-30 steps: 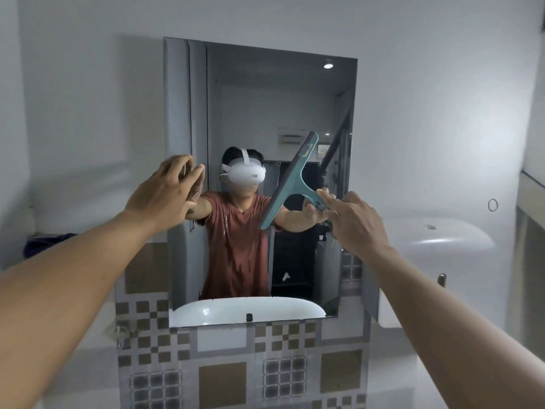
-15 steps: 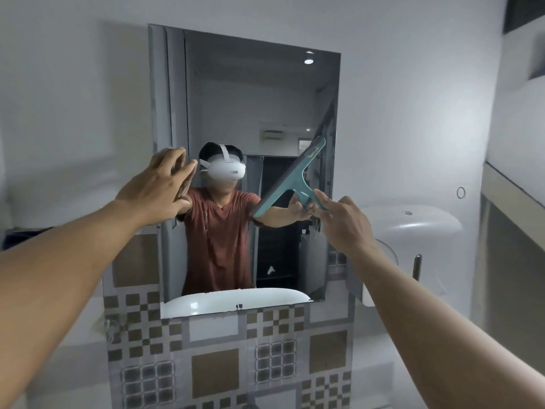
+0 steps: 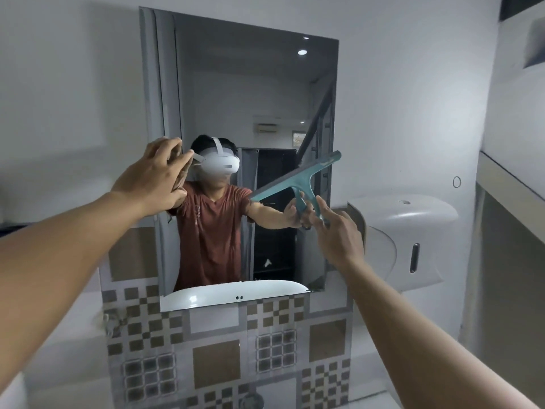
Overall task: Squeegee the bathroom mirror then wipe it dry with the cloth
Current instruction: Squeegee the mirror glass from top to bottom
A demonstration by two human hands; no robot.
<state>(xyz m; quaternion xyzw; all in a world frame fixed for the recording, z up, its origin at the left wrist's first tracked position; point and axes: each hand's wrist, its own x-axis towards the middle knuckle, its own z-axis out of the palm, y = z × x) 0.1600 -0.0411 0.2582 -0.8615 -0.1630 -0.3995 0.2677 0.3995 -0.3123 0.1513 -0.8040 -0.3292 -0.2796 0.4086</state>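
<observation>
The bathroom mirror [image 3: 250, 98] hangs on the wall straight ahead and reflects a person with a white headset. My right hand [image 3: 339, 234] grips the handle of a teal squeegee [image 3: 298, 180]. Its blade lies against the glass near the mirror's right edge, slanting up to the right. My left hand [image 3: 153, 178] rests flat on the mirror's left part, at mid height, with its fingers spread and nothing in it. No cloth is in view.
A white dispenser [image 3: 407, 240] is mounted on the wall just right of the mirror, close to my right hand. Brown and grey patterned tiles [image 3: 218, 358] cover the wall below. A white basin shows in the mirror's lower part. A ledge [image 3: 507, 178] runs along the right.
The squeegee blade has swung from steep to a flatter slant and moved toward the mirror's right edge. My left hand has stayed on the glass. The view has shifted.
</observation>
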